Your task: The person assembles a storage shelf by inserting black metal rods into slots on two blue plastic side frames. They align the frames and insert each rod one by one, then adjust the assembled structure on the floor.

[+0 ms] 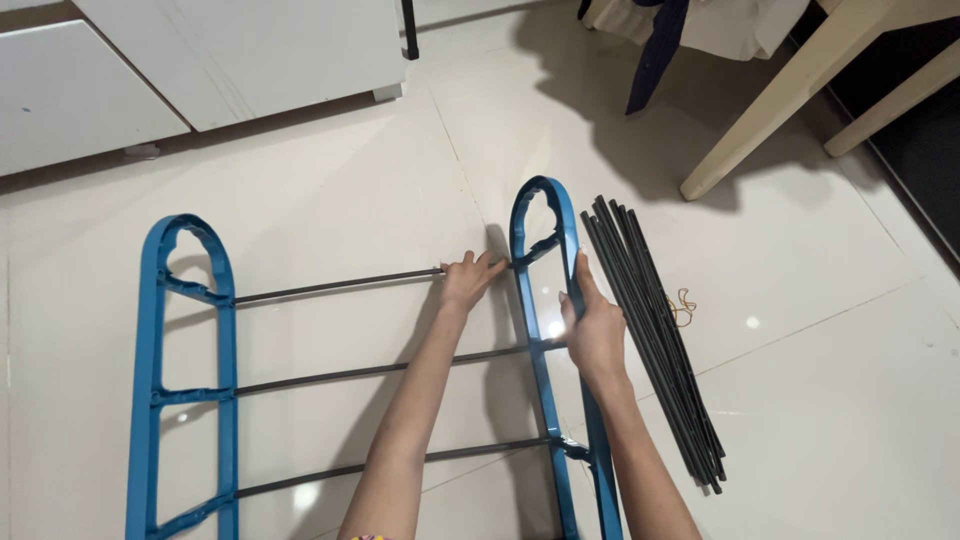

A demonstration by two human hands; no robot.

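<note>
The left hand [468,280] pinches the top rod [335,286] near the right frame [545,330]; the right hand [592,325] grips that frame on the floor [820,330]. The rod could slip its socket if the frame tilts. Frames are glossy blue plastic, arched; spare rods [655,340] are thin, dark, matte.

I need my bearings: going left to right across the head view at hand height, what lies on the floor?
Left blue arched plastic side frame → left hand on the top dark metal rod → right hand on the right blue arched side frame → bundle of loose dark rods → small rubber band.
</note>
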